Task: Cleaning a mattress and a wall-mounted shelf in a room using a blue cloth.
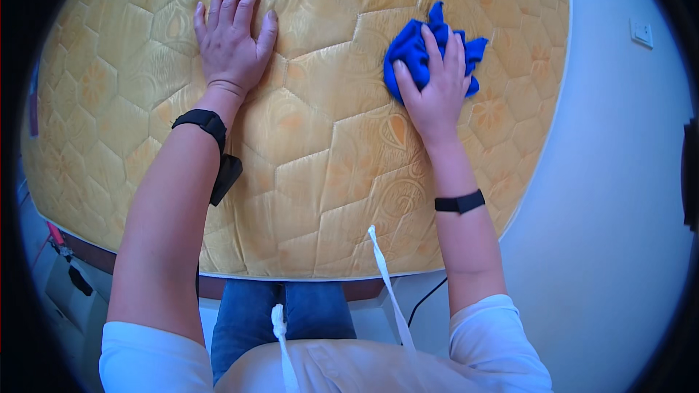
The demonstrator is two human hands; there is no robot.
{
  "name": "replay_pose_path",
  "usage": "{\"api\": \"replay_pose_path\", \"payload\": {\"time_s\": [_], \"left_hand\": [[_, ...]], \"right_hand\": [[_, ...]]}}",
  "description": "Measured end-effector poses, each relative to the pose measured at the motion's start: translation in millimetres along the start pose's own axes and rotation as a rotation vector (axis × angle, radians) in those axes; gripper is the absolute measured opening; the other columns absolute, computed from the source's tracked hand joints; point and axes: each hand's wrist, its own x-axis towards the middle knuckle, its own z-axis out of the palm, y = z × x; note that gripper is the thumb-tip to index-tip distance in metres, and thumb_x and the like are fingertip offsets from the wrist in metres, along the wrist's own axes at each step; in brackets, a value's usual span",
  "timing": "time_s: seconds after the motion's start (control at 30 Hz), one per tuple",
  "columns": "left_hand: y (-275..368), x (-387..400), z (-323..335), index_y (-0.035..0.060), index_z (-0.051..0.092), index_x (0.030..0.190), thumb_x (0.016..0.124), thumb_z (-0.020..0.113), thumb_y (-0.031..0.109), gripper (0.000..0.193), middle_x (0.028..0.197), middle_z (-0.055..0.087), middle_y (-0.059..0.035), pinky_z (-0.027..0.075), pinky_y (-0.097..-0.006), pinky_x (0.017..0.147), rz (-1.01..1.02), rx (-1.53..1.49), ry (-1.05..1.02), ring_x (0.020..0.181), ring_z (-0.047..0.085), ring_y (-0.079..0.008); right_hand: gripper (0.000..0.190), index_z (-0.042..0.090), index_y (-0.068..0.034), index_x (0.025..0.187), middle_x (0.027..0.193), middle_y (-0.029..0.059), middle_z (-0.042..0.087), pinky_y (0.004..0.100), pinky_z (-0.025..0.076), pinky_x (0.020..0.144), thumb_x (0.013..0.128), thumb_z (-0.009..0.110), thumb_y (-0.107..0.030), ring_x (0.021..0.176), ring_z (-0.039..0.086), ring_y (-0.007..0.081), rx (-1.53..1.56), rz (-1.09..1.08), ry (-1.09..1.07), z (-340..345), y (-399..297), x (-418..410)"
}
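Observation:
A quilted mattress (306, 174) in golden-yellow fabric, stitched in hexagons with a flower pattern, spreads out before me. My left hand (232, 38) rests flat on it at the upper left, fingers apart and holding nothing. On the right, my right hand (439, 79) grips a crumpled blue cloth (409, 46) and presses it against the mattress. Folds of the cloth stick out past the fingertips and on both sides of the hand. The palm side of my right hand is hidden.
A pale wall (606, 174) with a white wall switch or socket (641, 33) runs along the mattress's right side. Below the near edge, a black cable (426, 297) hangs at the right. A red strap with a metal clip (57, 234) lies at the lower left. White drawstrings (385, 273) dangle from my top.

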Motion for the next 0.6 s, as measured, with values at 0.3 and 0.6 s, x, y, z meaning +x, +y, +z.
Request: {"api": "replay_pose_path", "payload": {"time_s": [0.3, 0.6], "left_hand": [[-7, -2, -1, 0.024, 0.052, 0.148, 0.099, 0.054, 0.043, 0.052, 0.158, 0.045, -0.0037, 0.018, -0.0522, 0.123, -0.005, 0.005, 0.008, 0.15, 0.035, -0.0252], [-1, -1, -10, 0.0168, 0.054, 0.145, 0.096, 0.057, 0.04, 0.054, 0.156, 0.047, -0.0102, 0.02, -0.0523, 0.123, -0.009, 0.011, -0.005, 0.147, 0.037, -0.0311]], "right_hand": [[0.08, 0.051, -0.028, 0.151, 0.164, 0.0124, 0.034, 0.0724, 0.025, 0.112, 0.077, 0.08, -0.041, 0.152, 0.03, 0.0341, 0.127, -0.021, -0.42, -37, -89, -133], [0.081, 0.058, -0.028, 0.143, 0.161, 0.0088, 0.041, 0.0664, 0.032, 0.108, 0.068, 0.083, -0.041, 0.15, 0.037, 0.0271, 0.251, -0.166, -0.549, -28, -127, -187]]}}
